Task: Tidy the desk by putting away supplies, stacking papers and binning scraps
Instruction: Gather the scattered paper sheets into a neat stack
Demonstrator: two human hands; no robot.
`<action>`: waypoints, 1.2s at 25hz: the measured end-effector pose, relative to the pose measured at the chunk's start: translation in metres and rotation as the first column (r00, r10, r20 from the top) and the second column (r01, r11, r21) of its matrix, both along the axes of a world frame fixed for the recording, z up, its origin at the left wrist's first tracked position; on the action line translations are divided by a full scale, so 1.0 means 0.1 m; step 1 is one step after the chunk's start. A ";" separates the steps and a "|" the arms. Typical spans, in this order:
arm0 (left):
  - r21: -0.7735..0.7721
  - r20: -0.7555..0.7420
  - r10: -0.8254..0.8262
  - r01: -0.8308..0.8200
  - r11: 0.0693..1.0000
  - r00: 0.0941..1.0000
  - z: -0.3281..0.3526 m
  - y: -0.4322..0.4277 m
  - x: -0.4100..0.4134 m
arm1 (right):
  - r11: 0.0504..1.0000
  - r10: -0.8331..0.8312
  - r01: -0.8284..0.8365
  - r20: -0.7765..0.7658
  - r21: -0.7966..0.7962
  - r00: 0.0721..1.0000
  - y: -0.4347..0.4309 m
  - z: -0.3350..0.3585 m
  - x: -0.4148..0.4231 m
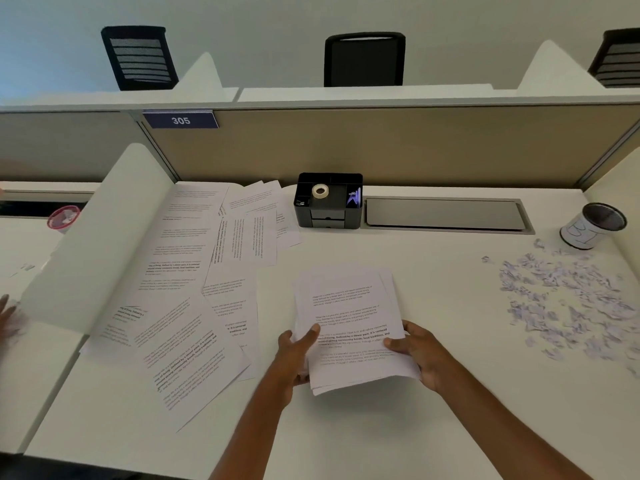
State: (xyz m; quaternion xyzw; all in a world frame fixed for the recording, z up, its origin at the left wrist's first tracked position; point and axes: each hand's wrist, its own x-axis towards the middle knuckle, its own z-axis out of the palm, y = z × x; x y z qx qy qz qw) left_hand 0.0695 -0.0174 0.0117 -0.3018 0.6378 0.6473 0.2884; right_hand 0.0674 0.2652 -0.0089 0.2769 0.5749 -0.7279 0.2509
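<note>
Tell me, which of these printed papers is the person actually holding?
The small stack mid-desk, gripped by left hand and right hand; the loose sheets lie scattered, untouched, at left.

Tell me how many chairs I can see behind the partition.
3: the left chair, the middle chair, and the right chair, cut off by the picture's edge. The partition may hide others.

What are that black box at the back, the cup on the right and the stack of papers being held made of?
The black box looks like moulded plastic, matte with faint sheen on its edges. The cup shows a dark, possibly mesh metal inside; white paper with pen marks wraps its outside. The stack of papers is thin matte white paper with printed text.
</note>
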 end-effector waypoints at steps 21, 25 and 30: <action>0.166 -0.278 -0.070 0.120 0.979 0.958 -0.08 0.25 0.10 | 0.976 0.214 -0.207 -0.104 0.073 0.971 0.25 0.19 -0.01; 0.075 -0.378 -0.074 0.110 0.991 0.923 0.09 0.28 -0.01 | 0.978 0.145 -0.118 -0.156 0.172 0.977 0.27 0.35 -0.17; -0.011 -0.477 -0.048 0.049 0.999 0.878 0.31 0.37 -0.20 | 0.980 0.089 -0.024 -0.326 0.197 0.941 0.24 0.60 -0.31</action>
